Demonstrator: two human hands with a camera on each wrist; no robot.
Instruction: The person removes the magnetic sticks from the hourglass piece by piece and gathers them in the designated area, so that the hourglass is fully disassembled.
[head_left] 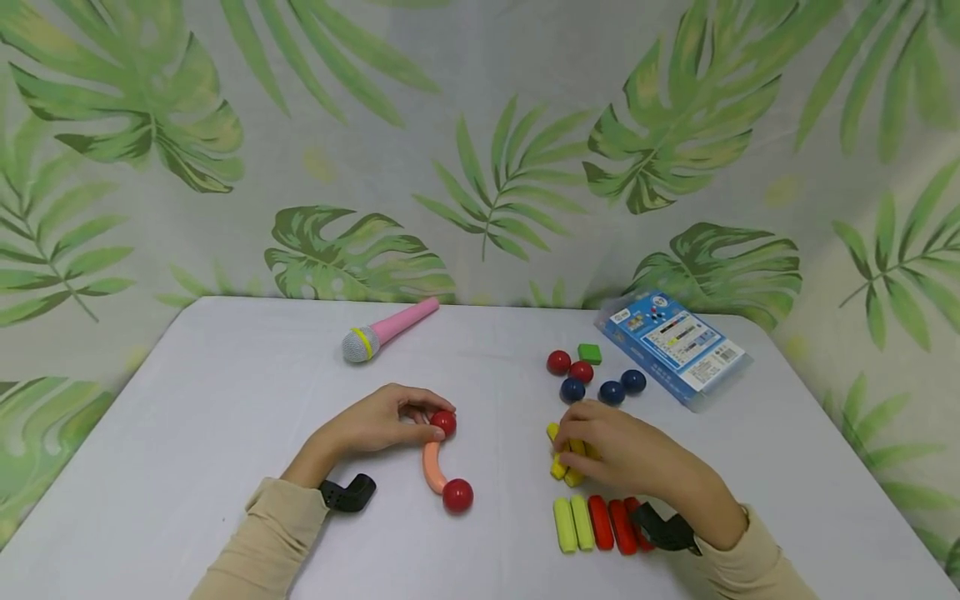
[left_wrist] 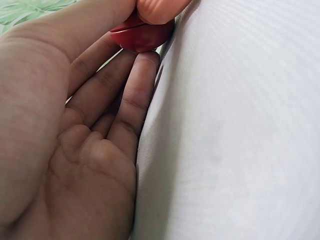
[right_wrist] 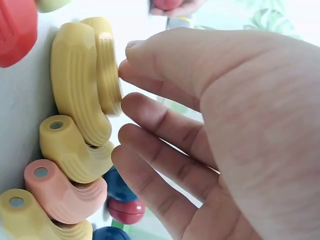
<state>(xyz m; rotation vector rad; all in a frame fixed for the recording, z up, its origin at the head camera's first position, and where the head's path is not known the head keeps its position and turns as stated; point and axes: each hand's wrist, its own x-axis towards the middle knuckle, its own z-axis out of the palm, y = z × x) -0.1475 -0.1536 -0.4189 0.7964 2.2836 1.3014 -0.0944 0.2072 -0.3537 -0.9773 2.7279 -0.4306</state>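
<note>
My left hand (head_left: 386, 421) holds a glossy red ball (head_left: 444, 423) between thumb and fingers. That ball sits at the upper end of a curved orange stick (head_left: 432, 467), whose lower end meets a second red ball (head_left: 457, 496). In the left wrist view, the gripped red ball (left_wrist: 142, 37) shows beyond the fingers, low against the tabletop. Over on the right, my right hand (head_left: 618, 446) is at several yellow pieces (head_left: 558, 467), partly covering them. The right wrist view shows its fingers loosely extended beside a ridged yellow stick (right_wrist: 75, 80), gripping nothing visible.
Two lime sticks (head_left: 573, 525) and several red sticks (head_left: 611, 525) lie in front of my right hand. Behind it are red balls (head_left: 558, 362), dark blue balls (head_left: 611, 392), a green block (head_left: 589, 354) and a blue package (head_left: 675, 342). A pink microphone (head_left: 390, 329) lies far left.
</note>
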